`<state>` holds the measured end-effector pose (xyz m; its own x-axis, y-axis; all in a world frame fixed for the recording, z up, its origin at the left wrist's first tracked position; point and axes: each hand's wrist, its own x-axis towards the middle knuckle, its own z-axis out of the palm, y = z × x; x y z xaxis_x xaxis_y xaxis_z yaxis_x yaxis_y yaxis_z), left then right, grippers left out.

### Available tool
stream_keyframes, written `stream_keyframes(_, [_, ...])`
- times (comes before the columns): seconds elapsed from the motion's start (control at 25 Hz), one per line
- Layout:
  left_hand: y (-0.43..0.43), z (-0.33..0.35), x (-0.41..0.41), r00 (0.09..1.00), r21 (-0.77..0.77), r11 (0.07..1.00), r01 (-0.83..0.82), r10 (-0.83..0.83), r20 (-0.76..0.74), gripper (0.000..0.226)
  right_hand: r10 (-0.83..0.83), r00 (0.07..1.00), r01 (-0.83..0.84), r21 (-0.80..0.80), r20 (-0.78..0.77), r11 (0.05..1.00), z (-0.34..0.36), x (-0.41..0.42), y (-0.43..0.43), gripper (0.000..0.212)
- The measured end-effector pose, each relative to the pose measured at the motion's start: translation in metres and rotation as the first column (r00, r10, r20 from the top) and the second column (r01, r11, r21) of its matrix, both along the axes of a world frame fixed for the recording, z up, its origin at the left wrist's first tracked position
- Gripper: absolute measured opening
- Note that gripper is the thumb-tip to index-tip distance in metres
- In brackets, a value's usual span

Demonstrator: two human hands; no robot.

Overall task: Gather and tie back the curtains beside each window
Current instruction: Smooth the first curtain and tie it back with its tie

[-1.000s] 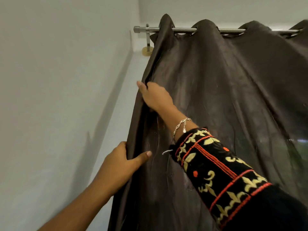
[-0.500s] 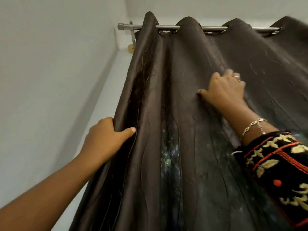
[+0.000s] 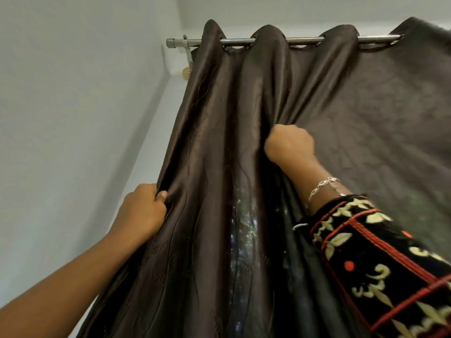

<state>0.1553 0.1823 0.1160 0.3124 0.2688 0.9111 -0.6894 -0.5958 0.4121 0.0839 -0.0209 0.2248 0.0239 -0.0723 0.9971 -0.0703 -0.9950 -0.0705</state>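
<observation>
A dark brown curtain (image 3: 219, 132) hangs by eyelets from a metal rod (image 3: 302, 40) and fills the middle and right of the view. My left hand (image 3: 144, 211) pinches the curtain's left edge between thumb and fingers. Higher up, my right hand (image 3: 289, 143) grips a fold of the cloth in a fist, with its fingers hidden in the fabric. The folds between the two hands are bunched together. Light shows through the thin cloth low in the middle.
A white side wall (image 3: 73, 118) stands close on the left, meeting the window wall in a corner. The rod's bracket (image 3: 188, 54) is fixed near that corner. To the right the curtain spreads flatter along the rod.
My right hand has shifted leftward and closed into a fist on a fold. The thumb of my left hand has curled in on the curtain's edge. More folds are bunched together.
</observation>
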Motion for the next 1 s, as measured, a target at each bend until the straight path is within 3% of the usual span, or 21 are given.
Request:
stream_keyframes(0.28, [0.003,0.002,0.002,1.000,0.033,0.999,0.016,-0.017,0.009,0.024,0.176,0.984,-0.180,-0.161,-0.039,0.970,0.018,0.021,0.087,0.034])
stream_keyframes(0.44, [-0.002,-0.001,0.005,1.000,0.030,1.000,-0.008,0.007,0.027,0.028,0.200,0.975,-0.214,-0.177,-0.093,0.961,0.019,0.028,0.075,0.035])
stream_keyframes(0.52, [-0.008,-0.003,0.006,0.999,0.017,1.000,-0.023,0.023,0.025,0.028,0.215,0.968,-0.230,-0.122,-0.129,0.966,0.015,0.031,0.049,0.034])
stream_keyframes(0.6, [-0.016,-0.006,0.007,0.999,0.017,1.000,-0.026,0.026,0.022,0.027,0.378,0.917,-0.381,0.005,-0.129,0.925,0.012,0.029,0.016,0.036])
stream_keyframes(0.68, [-0.025,-0.007,0.009,0.999,0.007,1.000,-0.025,0.025,0.020,0.027,0.498,0.867,-0.497,0.099,0.016,0.862,0.009,0.022,-0.020,0.046])
stream_keyframes(0.8, [-0.037,-0.009,0.014,0.999,-0.015,0.999,-0.034,0.035,0.022,0.027,0.206,0.952,-0.226,0.063,0.228,0.972,-0.003,0.006,-0.077,0.035])
stream_keyframes(0.92, [-0.046,-0.010,0.019,0.997,-0.002,0.997,-0.080,0.080,-0.002,0.028,-0.028,0.970,0.002,0.110,0.242,0.994,-0.013,-0.012,-0.128,0.036])
stream_keyframes(1.0, [-0.048,-0.011,0.020,0.993,0.013,0.993,-0.117,0.117,-0.012,0.028,-0.196,0.959,0.152,0.209,0.205,0.966,-0.017,-0.023,-0.151,0.051])
